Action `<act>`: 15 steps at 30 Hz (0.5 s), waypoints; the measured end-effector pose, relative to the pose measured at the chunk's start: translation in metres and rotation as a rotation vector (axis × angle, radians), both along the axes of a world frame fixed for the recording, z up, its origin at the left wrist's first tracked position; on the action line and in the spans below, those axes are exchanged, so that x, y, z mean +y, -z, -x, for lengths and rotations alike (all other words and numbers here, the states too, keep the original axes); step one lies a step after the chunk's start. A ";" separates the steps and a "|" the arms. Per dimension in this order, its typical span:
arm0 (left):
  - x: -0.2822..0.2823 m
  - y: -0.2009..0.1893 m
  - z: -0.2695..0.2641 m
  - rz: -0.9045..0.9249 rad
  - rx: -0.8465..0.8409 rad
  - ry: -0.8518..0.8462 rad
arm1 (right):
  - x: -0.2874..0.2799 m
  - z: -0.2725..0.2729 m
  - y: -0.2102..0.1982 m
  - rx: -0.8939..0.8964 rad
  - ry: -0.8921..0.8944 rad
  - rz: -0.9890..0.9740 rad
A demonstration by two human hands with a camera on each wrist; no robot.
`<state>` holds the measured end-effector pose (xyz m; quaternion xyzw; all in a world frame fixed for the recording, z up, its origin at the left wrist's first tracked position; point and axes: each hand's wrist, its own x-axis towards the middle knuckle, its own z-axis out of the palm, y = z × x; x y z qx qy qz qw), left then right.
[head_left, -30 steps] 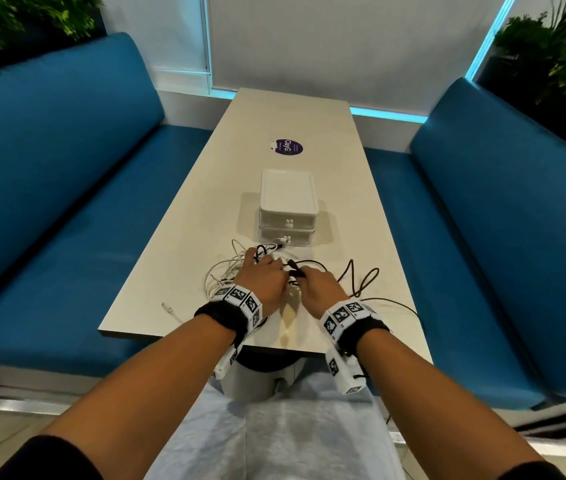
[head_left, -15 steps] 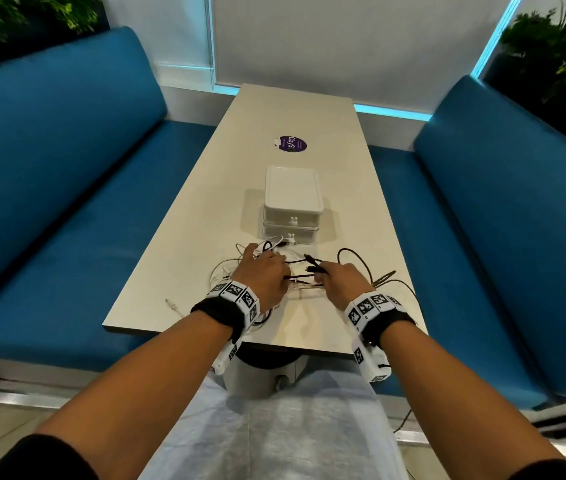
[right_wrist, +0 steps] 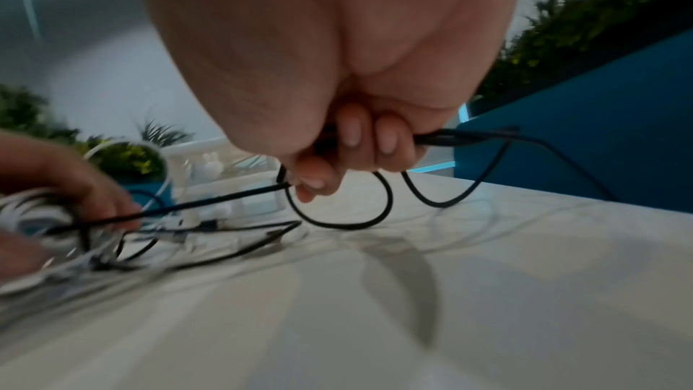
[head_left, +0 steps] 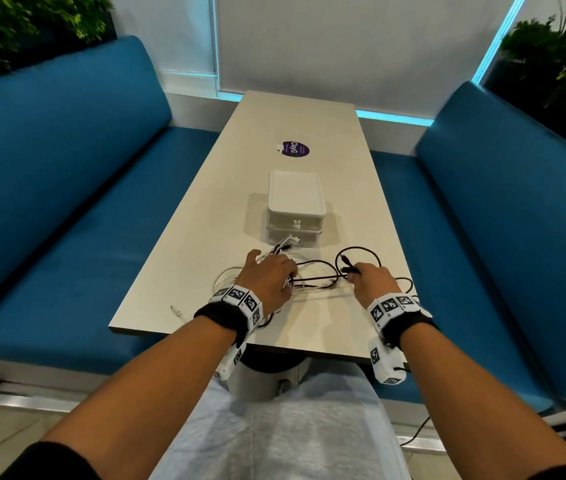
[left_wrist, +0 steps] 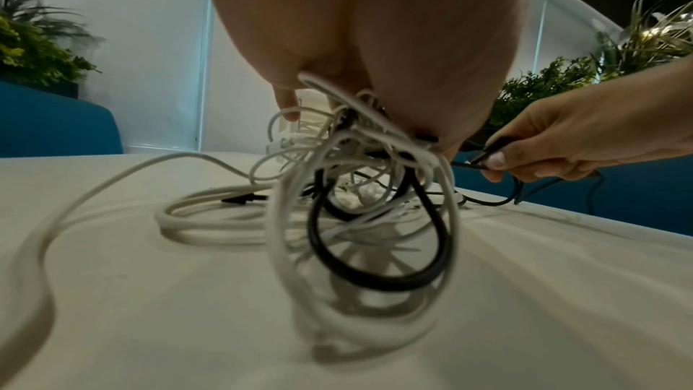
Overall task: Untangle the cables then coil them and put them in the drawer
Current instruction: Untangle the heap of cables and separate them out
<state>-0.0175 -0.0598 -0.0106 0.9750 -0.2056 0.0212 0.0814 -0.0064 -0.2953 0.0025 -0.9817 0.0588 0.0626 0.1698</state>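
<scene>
A tangle of white cables (left_wrist: 360, 189) and black cable loops lies on the table's near end. My left hand (head_left: 269, 275) grips the tangled bundle (head_left: 295, 285) and holds it just above the table. My right hand (head_left: 371, 277) holds a black cable (head_left: 319, 278) near its plug (left_wrist: 487, 150), stretched taut towards the bundle. In the right wrist view its fingers (right_wrist: 352, 135) curl round the black cable (right_wrist: 225, 199). More black cable loops (head_left: 357, 252) lie beyond the right hand. The white two-drawer box (head_left: 295, 209) stands behind the cables, both drawers closed.
The long pale table (head_left: 295, 116) has a purple sticker (head_left: 294, 148) beyond the box. A loose white cable end (head_left: 177, 310) lies near the front left edge. Blue benches (head_left: 67, 185) flank both sides, with plants (head_left: 558, 53) behind them.
My right hand has moved rightwards away from the left, drawing the black cable out of the bundle. The left hand stays on the tangle.
</scene>
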 end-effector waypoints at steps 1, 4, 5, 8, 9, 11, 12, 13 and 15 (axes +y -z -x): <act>-0.001 0.000 0.000 -0.004 -0.002 0.006 | 0.006 0.001 0.000 -0.018 -0.003 0.022; -0.007 -0.003 0.001 -0.063 -0.019 0.021 | 0.036 0.005 -0.003 -0.114 -0.082 0.004; -0.009 -0.004 0.002 -0.086 -0.024 0.026 | 0.047 0.007 -0.004 -0.146 -0.125 -0.026; -0.009 -0.002 0.001 -0.100 -0.050 0.035 | 0.072 0.015 -0.006 -0.194 -0.258 -0.127; -0.008 -0.003 0.002 -0.093 -0.056 0.037 | 0.076 0.018 -0.003 -0.190 -0.281 -0.147; -0.006 -0.003 0.002 -0.083 -0.060 0.038 | 0.079 0.022 0.002 -0.141 -0.283 -0.158; -0.006 -0.002 0.002 -0.084 -0.068 0.041 | 0.078 0.024 0.004 -0.109 -0.269 -0.158; -0.005 0.000 0.002 -0.085 -0.082 0.043 | 0.077 0.025 0.006 -0.082 -0.263 -0.161; -0.004 0.005 0.003 -0.065 -0.125 0.045 | 0.073 0.026 0.006 -0.055 -0.262 -0.177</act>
